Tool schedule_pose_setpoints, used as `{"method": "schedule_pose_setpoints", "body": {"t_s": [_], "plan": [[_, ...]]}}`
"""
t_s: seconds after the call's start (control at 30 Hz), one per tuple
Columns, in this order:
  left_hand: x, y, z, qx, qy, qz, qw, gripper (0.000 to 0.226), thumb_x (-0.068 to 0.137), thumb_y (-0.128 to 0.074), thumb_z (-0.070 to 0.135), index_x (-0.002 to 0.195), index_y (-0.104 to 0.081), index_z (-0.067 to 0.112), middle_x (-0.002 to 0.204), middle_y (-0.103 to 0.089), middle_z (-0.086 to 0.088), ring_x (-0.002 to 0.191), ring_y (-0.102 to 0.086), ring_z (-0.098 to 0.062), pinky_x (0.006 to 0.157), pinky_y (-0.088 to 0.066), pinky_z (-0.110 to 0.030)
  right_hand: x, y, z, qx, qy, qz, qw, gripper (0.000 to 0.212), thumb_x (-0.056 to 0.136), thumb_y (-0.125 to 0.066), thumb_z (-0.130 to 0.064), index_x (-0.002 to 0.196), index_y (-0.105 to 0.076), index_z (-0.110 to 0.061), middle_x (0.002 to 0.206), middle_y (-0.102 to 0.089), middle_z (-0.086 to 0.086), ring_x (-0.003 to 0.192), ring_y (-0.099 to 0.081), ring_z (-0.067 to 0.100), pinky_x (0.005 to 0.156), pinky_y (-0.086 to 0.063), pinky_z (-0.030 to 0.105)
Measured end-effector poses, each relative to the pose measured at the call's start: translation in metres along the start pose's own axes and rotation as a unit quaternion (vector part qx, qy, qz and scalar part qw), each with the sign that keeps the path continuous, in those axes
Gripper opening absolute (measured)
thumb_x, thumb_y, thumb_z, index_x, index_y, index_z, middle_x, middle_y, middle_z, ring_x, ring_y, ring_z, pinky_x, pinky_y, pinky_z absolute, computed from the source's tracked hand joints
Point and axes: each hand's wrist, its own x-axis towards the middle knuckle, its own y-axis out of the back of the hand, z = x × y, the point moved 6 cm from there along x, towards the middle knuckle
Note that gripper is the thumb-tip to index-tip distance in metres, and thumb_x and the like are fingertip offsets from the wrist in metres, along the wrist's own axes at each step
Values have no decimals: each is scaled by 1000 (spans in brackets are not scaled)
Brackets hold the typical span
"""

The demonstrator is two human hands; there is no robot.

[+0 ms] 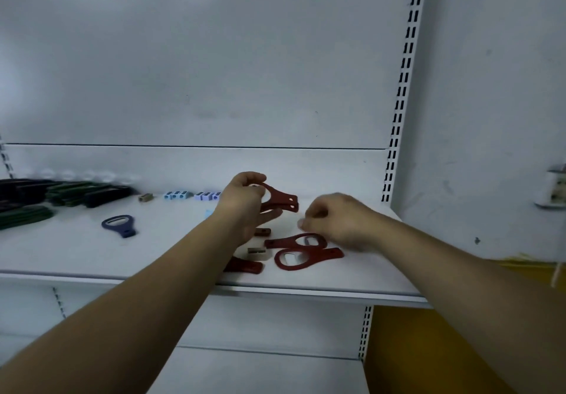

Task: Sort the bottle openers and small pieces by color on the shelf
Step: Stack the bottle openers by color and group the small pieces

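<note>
Red bottle openers [281, 201], flat, loop-headed, stacked in grip of left hand [242, 202]; right hand [337, 222] unclear.

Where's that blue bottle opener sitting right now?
In the head view, the blue bottle opener lies alone on the white shelf, left of the left hand, just in front of the dark green and black stacks at the back left.

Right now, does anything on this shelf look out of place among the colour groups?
Yes. A small tan piece lies among the red openers at the front of the shelf; the things around it are red. A dark blue opener also lies alone, apart from the dark stacks at the left.
</note>
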Motion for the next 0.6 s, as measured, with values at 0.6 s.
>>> {"method": "schedule_pose_setpoints", "body": {"t_s": [0.6], "plan": [[-3, 1, -3, -18, 6, 21, 1000, 26, 98, -33, -2, 95, -56, 9, 112, -54, -16, 74, -70, -28, 72, -59, -35, 8, 19, -20, 369, -49, 100, 923, 27, 85, -54, 6, 91, -55, -20, 87, -59, 9, 61, -58, 18, 50, -51, 26]]}}
